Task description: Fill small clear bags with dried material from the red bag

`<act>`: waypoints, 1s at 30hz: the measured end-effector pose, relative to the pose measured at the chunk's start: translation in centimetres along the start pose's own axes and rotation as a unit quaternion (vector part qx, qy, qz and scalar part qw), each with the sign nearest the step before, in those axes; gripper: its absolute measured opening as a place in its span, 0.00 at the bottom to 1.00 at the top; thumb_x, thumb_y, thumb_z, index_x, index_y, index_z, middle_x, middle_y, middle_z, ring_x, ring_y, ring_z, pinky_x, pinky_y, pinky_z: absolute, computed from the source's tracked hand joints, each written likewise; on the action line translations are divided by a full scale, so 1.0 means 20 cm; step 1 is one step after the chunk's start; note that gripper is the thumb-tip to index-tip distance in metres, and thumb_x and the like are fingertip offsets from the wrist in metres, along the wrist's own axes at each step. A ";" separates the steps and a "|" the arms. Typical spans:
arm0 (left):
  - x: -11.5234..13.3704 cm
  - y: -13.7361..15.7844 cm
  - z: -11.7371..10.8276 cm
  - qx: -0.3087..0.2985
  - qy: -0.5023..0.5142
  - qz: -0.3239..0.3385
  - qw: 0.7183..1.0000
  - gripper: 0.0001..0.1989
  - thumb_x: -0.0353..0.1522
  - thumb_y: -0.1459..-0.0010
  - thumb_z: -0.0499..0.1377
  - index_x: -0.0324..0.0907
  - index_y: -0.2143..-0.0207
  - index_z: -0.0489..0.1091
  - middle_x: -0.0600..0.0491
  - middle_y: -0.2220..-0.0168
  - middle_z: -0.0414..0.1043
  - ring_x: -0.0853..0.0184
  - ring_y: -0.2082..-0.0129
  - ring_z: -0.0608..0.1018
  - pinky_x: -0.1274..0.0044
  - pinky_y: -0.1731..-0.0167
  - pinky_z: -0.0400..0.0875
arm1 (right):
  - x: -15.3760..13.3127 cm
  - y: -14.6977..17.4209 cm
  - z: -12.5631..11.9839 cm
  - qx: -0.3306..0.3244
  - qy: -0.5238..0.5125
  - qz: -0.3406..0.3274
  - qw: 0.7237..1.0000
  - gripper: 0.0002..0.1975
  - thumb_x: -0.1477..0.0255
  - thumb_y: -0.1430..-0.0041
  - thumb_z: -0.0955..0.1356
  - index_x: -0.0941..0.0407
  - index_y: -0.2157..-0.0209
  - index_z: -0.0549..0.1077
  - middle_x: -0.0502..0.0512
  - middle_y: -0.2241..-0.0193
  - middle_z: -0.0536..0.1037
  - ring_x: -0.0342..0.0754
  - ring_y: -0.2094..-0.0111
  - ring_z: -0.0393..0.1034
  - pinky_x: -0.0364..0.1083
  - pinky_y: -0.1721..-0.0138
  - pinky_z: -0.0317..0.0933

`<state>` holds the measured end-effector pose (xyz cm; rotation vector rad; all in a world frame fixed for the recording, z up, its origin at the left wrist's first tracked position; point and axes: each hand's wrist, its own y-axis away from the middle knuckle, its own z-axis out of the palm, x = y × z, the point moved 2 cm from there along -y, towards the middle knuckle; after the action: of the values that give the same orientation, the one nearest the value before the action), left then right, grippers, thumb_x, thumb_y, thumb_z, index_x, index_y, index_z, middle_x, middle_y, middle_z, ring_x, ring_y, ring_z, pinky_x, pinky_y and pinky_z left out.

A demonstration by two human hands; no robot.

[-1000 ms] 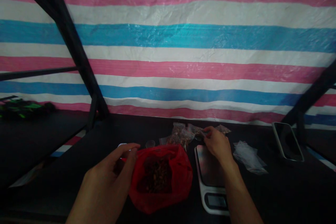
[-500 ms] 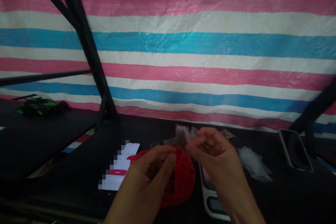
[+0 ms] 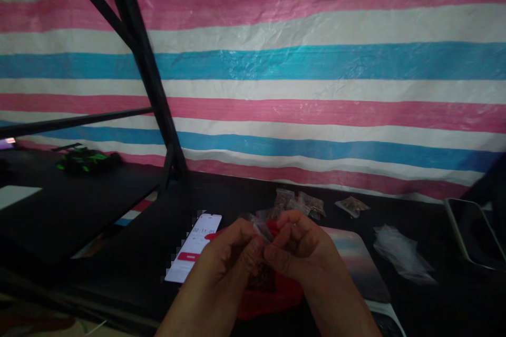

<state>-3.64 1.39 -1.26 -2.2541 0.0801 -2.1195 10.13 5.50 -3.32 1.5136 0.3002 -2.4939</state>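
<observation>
My left hand (image 3: pixel 231 253) and my right hand (image 3: pixel 300 250) meet above a red plastic bag (image 3: pixel 272 295) of brown pieces on the dark table. Between the fingertips of both hands I pinch a small clear plastic bag (image 3: pixel 259 226). Just right of my hands lies a kitchen scale (image 3: pixel 359 268) with a shiny top. Behind my hands, near the tarp, rest several small filled clear bags (image 3: pixel 302 202), and one more filled bag (image 3: pixel 351 205) lies a little to the right.
A phone with a lit screen (image 3: pixel 195 247) lies left of my hands. A pile of empty clear bags (image 3: pixel 399 253) and a dark phone (image 3: pixel 470 234) sit at the right. A black metal frame (image 3: pixel 146 73) rises at left, with a green and black object (image 3: pixel 85 160) beyond.
My right hand left the small bags at the back and came to meet my left hand over the red bag. Both hands now pinch a clear bag. The view shifted left.
</observation>
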 end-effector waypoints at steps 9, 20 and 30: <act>-0.09 0.00 0.03 0.046 -0.191 -0.011 0.980 0.11 0.40 0.34 0.55 0.47 0.69 0.67 0.57 0.72 0.72 0.66 0.72 0.73 0.77 0.72 0.65 | -0.06 0.00 -0.04 0.122 0.209 -0.082 0.967 0.12 0.66 0.50 0.77 0.53 0.65 0.77 0.47 0.73 0.75 0.46 0.71 0.72 0.43 0.68 0.67; -0.11 -0.08 -0.08 -0.027 -0.002 0.021 0.999 0.11 0.42 0.36 0.62 0.45 0.67 0.72 0.54 0.65 0.80 0.66 0.67 0.80 0.75 0.61 0.77 | 0.09 -0.07 -0.15 0.068 0.168 0.064 0.981 0.34 0.45 0.44 0.73 0.51 0.43 0.73 0.59 0.51 0.83 0.54 0.59 0.81 0.51 0.59 0.75; -0.34 -0.11 -0.14 0.013 -0.178 0.050 0.983 0.26 0.28 0.37 0.53 0.49 0.38 0.71 0.49 0.36 0.74 0.59 0.35 0.74 0.62 0.31 0.64 | 0.16 -0.13 -0.16 0.048 0.273 -0.064 0.959 0.17 0.67 0.47 0.72 0.50 0.54 0.77 0.54 0.55 0.84 0.56 0.53 0.80 0.56 0.46 0.72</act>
<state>-6.77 4.12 -7.67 -2.5139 0.1471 -1.6299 10.56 8.69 -7.44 2.2773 0.3731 -2.1527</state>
